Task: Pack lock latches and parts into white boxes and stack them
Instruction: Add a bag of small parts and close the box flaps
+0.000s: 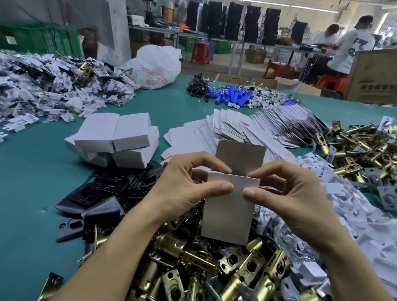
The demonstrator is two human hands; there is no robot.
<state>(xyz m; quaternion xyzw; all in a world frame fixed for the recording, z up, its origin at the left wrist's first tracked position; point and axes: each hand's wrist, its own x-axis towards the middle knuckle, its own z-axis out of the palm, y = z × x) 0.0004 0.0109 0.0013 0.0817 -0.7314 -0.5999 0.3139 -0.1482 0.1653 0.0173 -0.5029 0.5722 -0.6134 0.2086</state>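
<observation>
**White box held upright over the latch pile, lid flap raised**

White box (229, 210) is held upright, centre foreground, just above a heap of brass latches (203, 274) at the near edge of the tabletop (13, 203). Its lid flap (240, 155) stands open at the far side. The contents cannot be seen.

The box is pinched at its upper edge by both hands. The left hand (183, 185) grips the top left corner, with the thumb pressed on the near face and the fingers curled over the opening. The right hand (293, 200) grips the top right corner the same way. The thumb tips are close together but apart.

Closed white boxes (120, 136) are stacked to the left, beyond the hands. Black plates (104, 189) are piled just in front of that stack. Flat box blanks (256, 129) are fanned out behind the held box. A second latch heap (370, 155) lies far right, and white plastic inserts (368, 231) are spread nearer on that side. Bagged parts (39, 82) are heaped far left.
</observation>
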